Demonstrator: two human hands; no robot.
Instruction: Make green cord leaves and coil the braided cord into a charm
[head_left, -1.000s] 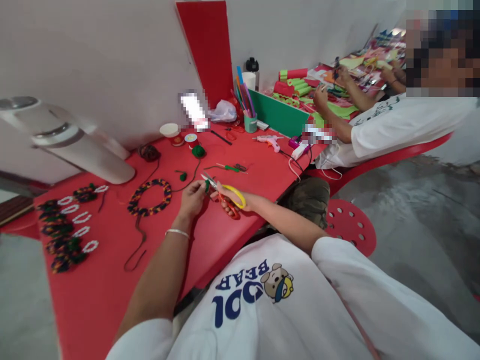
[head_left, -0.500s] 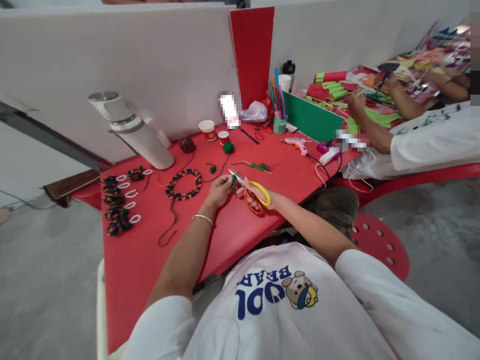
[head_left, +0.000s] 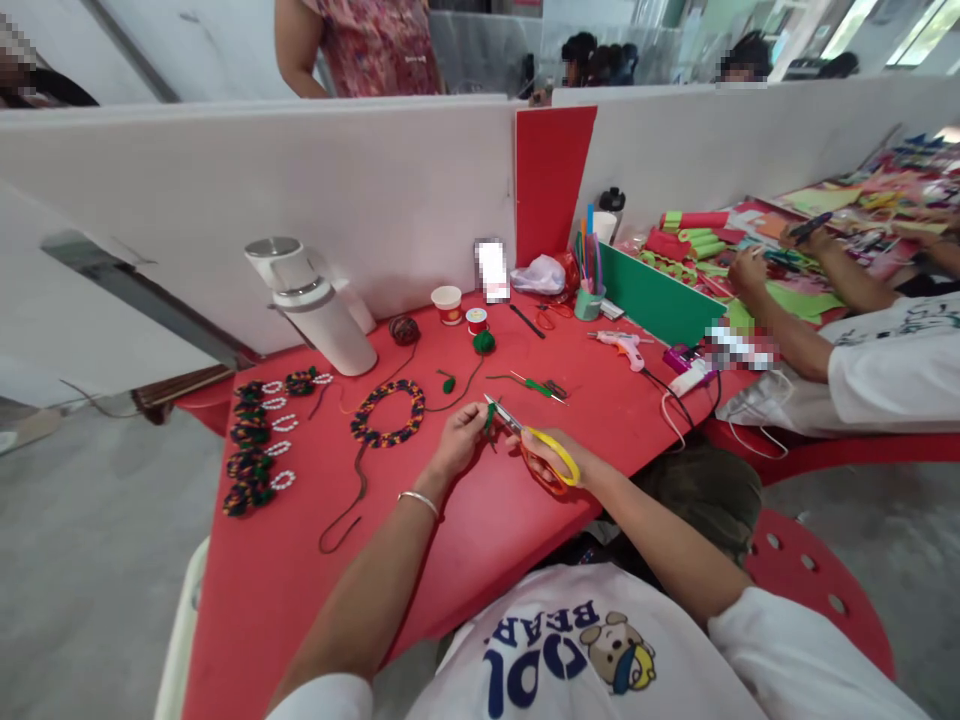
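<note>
My left hand (head_left: 463,437) pinches a small piece of green yarn (head_left: 490,414) above the red table. Gripped in my right hand (head_left: 553,458) is a pair of scissors (head_left: 556,450) with one yellow and one orange handle loop. The blades point left and lie right at the green yarn, close to my left fingertips. Left of my hands lies a crocheted ring (head_left: 387,413) in dark, orange and red yarn, with a brown tail. A small green yarn piece (head_left: 448,384) and a green-handled crochet hook (head_left: 537,386) rest just beyond my hands.
Dark yarn bundles (head_left: 250,432) and white bead rings (head_left: 283,480) line the left side. Toward the back stand a white flask (head_left: 319,315), a paper cup (head_left: 448,306) and a pen holder (head_left: 589,303). A pink glue gun (head_left: 624,347) trails its cord at right. A co-worker's hand (head_left: 748,270) works beyond the green divider (head_left: 660,295).
The view has tilted up and shifted left, so people behind the partition now show. Both hands still hold the yarn and scissors; the blades stay at the yarn.
</note>
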